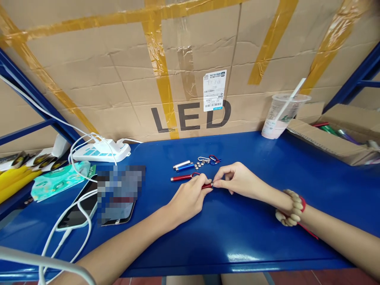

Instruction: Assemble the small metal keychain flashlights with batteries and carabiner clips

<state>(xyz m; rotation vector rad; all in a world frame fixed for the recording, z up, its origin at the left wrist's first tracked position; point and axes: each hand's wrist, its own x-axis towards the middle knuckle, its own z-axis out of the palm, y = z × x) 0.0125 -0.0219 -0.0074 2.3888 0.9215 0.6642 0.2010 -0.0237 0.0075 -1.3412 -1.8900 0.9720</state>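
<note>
My left hand is closed round a small red metal tube, like the body of a keychain flashlight. At the tube's right end, the thumb and fingertips of my right hand are pinched together; what they hold is too small to make out. Just beyond my left hand lies another red keychain flashlight with a loop. Behind it are a silver tube and a blue tube side by side. Several button cells, a silver carabiner clip and blue and red clips lie to their right.
Two phones, one white-edged and one partly blurred out, lie left among white cables. A power strip and tissue pack sit behind. A drink cup and open carton stand at right.
</note>
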